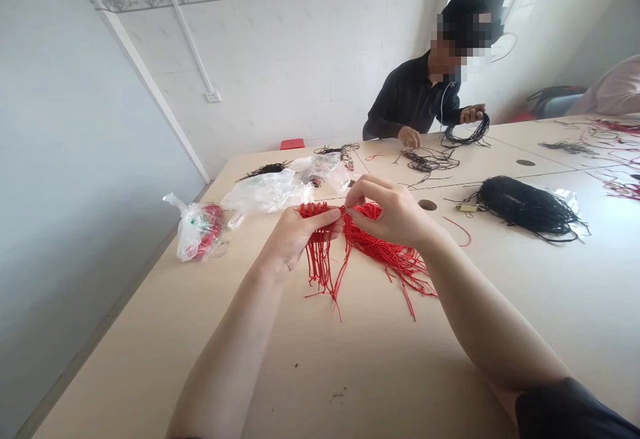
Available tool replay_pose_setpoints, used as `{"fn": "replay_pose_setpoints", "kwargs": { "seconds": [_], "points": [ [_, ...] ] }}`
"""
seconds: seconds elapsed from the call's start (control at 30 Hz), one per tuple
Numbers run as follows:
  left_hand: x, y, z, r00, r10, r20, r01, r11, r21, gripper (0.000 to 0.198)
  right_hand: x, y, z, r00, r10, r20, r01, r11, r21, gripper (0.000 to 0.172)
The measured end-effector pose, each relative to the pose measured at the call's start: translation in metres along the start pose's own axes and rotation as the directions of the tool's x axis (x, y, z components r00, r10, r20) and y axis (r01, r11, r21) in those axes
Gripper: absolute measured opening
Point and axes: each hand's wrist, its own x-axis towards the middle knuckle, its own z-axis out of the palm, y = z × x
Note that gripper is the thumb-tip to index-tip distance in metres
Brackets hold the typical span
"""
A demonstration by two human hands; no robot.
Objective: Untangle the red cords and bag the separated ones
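Note:
Several braided red cords (317, 256) hang over the fingers of my left hand (300, 229), which is closed on them with the thumb on top. My right hand (385, 211) meets it at the left thumb tip, its thumb and index finger pinched on a red cord there. The exact spot between the fingertips is too small to make out. Behind and below my right hand a large bundle of red cords (395, 259) lies on the table, its loose ends spread toward me.
On the table (310, 372) lie clear plastic bags (267, 191), a bag with red cord (200, 229) at the left edge, and a black cord bundle (525, 207) with a metal clip at right. Across the table a person (410, 96) in black handles black cords (467, 134).

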Motion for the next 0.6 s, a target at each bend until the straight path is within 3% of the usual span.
{"fn": "replay_pose_setpoints", "kwargs": {
  "seconds": [0.27, 0.6],
  "points": [
    [-0.0001, 0.0010, 0.0008, 1.000, 0.004, 0.016, -0.004, 1.000, -0.028, 0.019, -0.0007, -0.0006, 0.0024, 0.998, -0.005, -0.070, 0.009, 0.998, 0.060, 0.008],
    [-0.0033, 0.0052, 0.0044, 0.999, 0.041, 0.031, -0.039, 0.997, -0.066, 0.009, 0.0015, -0.0016, 0.0053, 0.995, 0.024, -0.099, -0.011, 0.991, 0.132, 0.008]
  ]
}}
